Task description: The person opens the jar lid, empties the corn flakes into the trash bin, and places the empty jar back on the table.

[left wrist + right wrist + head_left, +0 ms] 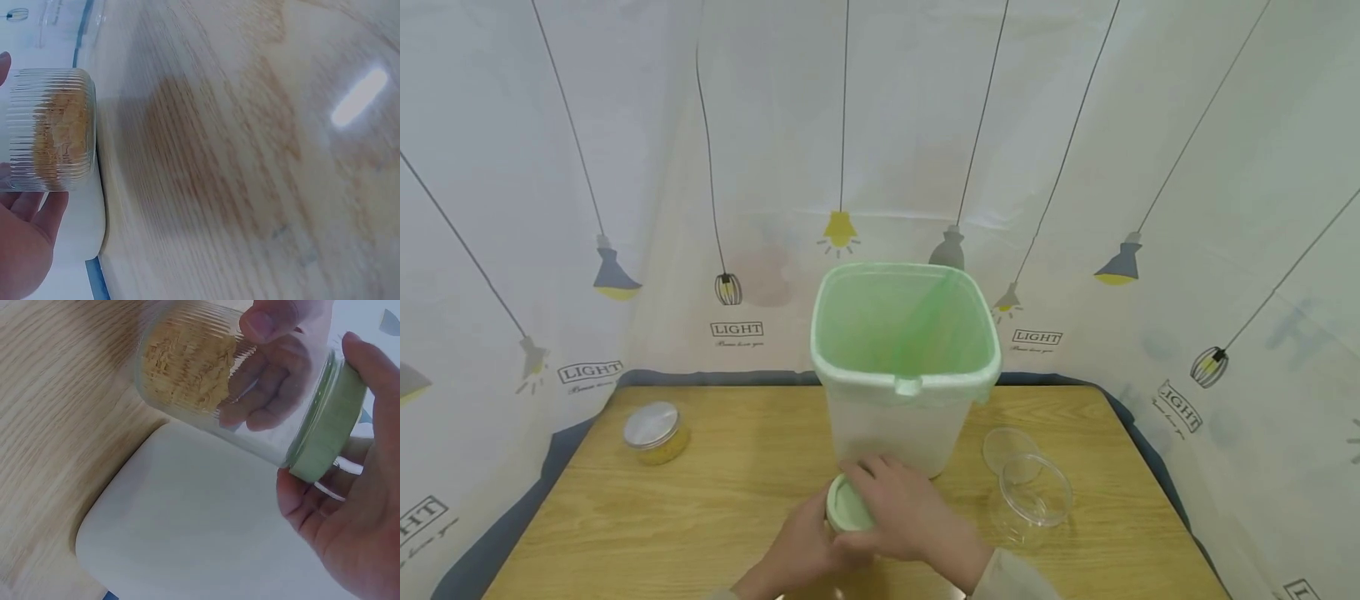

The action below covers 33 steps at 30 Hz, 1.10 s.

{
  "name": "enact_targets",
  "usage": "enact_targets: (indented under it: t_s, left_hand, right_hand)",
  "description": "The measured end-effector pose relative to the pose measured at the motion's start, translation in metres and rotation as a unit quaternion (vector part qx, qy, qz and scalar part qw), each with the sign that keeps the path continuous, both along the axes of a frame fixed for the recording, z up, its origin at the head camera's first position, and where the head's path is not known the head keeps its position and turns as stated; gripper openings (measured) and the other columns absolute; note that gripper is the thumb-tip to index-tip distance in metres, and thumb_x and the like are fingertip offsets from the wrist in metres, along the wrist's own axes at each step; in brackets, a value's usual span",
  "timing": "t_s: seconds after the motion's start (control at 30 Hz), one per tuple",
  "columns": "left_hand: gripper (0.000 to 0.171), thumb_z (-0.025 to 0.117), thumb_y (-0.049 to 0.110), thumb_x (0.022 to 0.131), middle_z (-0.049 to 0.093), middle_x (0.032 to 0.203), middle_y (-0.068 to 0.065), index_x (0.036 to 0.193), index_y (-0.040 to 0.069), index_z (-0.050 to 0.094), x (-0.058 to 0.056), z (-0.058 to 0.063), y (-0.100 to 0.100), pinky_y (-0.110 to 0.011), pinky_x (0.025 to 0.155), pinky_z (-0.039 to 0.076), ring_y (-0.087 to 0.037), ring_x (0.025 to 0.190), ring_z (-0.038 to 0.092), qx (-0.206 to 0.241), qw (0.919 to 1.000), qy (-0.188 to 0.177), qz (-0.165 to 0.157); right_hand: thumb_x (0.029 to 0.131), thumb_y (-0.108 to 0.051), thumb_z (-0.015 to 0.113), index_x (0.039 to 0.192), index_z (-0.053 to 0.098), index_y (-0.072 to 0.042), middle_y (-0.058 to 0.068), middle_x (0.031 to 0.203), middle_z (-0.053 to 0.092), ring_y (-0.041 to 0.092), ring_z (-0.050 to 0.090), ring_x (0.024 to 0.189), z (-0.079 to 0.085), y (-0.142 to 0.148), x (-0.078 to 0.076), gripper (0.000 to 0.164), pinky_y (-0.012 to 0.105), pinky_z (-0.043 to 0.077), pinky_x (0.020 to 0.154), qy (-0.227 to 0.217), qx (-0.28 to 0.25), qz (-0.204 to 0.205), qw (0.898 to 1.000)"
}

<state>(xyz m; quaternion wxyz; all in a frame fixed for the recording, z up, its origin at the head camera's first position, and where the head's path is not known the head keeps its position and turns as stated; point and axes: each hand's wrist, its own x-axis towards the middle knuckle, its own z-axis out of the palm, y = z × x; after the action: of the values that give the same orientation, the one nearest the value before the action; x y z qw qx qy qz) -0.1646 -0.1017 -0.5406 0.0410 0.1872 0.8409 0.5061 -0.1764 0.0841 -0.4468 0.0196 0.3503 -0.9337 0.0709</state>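
Note:
A ribbed clear glass jar (187,369) with a green lid (331,422) is held between both hands above the table's near side. Tan, flaky dry contents fill its lower part. My left hand (802,542) grips the glass body, its fingers wrapped round the far side in the right wrist view. My right hand (910,512) holds the lid by its rim, thumb on one side and fingers on the other. The lid sits on the jar's mouth. In the left wrist view the jar's base (90,128) is off the wooden surface.
Just beyond the hands stands a white bin (887,425) with a pale green liner (910,325). An open clear plastic tub (1037,500) and a clear round lid (1011,450) lie to the right. A silver-lidded jar (657,433) with yellow contents stands at left on the wooden table (715,500).

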Motion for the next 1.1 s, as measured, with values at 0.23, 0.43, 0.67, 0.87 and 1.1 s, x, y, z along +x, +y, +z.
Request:
enact_targets:
  t_s: [0.23,0.43,0.67,0.87,1.1]
  left_hand:
    - [0.087,0.081,0.051,0.072,0.059,0.131,0.012,0.145,0.033,0.036,0.000,-0.003,0.001,-0.027,0.090,0.053,-0.009,0.111,0.060,0.004,0.9999,-0.005,-0.015]
    - [0.086,0.079,0.053,0.074,0.060,0.130,0.008,0.144,0.025,0.038,0.001,-0.004,0.002,-0.028,0.091,0.053,-0.009,0.112,0.061,-0.014,0.9997,0.013,-0.018]
    - [0.086,0.080,0.052,0.073,0.064,0.122,0.006,0.143,0.024,0.040,-0.001,0.000,0.004,-0.024,0.081,0.054,-0.009,0.101,0.064,-0.022,0.9996,-0.019,-0.007]
    - [0.087,0.080,0.053,0.072,0.062,0.128,0.005,0.143,0.023,0.041,-0.002,-0.001,0.002,-0.027,0.091,0.054,-0.014,0.111,0.064,-0.012,0.9998,-0.012,-0.009]
    - [0.091,0.084,0.050,0.069,0.062,0.127,0.008,0.145,0.028,0.038,-0.002,0.000,0.000,-0.026,0.088,0.053,-0.012,0.109,0.063,0.008,0.9993,-0.037,-0.007]
  right_hand:
    - [0.082,-0.054,0.067,0.144,0.044,-0.024,-0.001,0.132,0.056,0.018,0.055,0.113,0.003,0.005,-0.003,0.073,0.032,0.052,0.091,-0.004,-0.016,0.069,0.997]
    - [0.081,-0.058,0.069,0.146,0.040,-0.025,-0.001,0.143,0.050,0.021,0.052,0.123,0.008,0.005,-0.002,0.078,0.038,0.048,0.102,-0.011,-0.001,0.077,0.997]
    - [0.083,-0.080,0.040,0.149,0.035,-0.023,0.006,0.135,0.053,0.026,0.053,0.123,0.005,-0.005,0.003,0.087,0.046,0.050,0.094,0.009,0.009,-0.038,0.999]
    - [0.080,-0.085,0.037,0.136,0.048,-0.021,0.004,0.113,0.060,0.021,0.058,0.105,0.005,-0.009,0.007,0.086,0.038,0.053,0.084,0.027,0.056,-0.060,0.996]
    - [0.087,-0.061,0.057,0.135,0.052,-0.021,0.003,0.120,0.060,0.020,0.058,0.108,0.004,-0.006,0.003,0.063,0.035,0.054,0.089,0.048,-0.016,0.023,0.998]
